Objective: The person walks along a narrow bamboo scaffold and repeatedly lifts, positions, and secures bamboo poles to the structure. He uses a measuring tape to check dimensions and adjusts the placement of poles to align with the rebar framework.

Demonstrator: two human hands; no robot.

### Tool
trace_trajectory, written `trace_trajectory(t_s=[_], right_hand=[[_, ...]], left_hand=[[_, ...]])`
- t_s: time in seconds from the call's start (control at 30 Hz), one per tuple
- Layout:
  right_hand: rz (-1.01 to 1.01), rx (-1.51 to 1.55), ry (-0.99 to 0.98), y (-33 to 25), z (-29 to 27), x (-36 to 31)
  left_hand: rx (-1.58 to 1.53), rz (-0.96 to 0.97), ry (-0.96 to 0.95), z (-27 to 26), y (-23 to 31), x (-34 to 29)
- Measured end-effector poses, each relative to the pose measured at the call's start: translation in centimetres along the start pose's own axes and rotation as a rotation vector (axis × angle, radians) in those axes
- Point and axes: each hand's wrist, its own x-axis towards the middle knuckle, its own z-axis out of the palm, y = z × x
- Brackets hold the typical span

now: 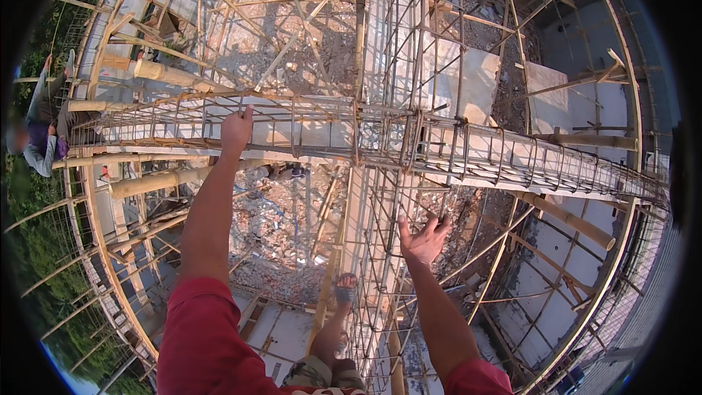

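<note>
My left hand [236,130] is closed at the long rebar cage [292,132] that runs left to right across the view. Its fingers seem wrapped round a steel bar there, though they partly hide it. Lower and to the right, my right hand [424,239] has its fingers spread and holds nothing. It hovers over or beside another rebar cage [380,227], which runs toward me and meets the first at a crossing [413,132]. My sandalled foot [345,289] stands on or beside this second cage; the exact footing is hard to tell.
Bamboo poles [574,219] and thin sticks prop the formwork all round. Rubble [278,241] covers the ground well below, between the beams. At the far left another person [44,132] is beside the cage's end. Pale panels [545,95] stand at the right.
</note>
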Motion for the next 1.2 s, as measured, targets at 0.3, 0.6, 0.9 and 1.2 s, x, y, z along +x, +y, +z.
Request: trace_trajectory(t_s=[0.3, 0.6, 0.9, 1.2], right_hand=[[0.051, 0.027, -0.102, -0.7, -0.9, 0.2], [0.003, -0.010, -0.044, 0.6, 0.6, -0.1], [0.039, -0.067, -0.113, 0.4, 0.2, 0.0], [0.080, -0.029, -0.147, -0.4, -0.3, 0.1]], left_hand=[[0.234, 0.141, 0.207, 0.5, -0.1, -0.6], [0.239, 0.227, 0.204, 0.8, -1.3, -0.1], [0.231, 0.171, 0.177, 0.6, -0.5, -0.4], [0.193, 0.160, 0.222, 1.3, -1.4, -0.1]])
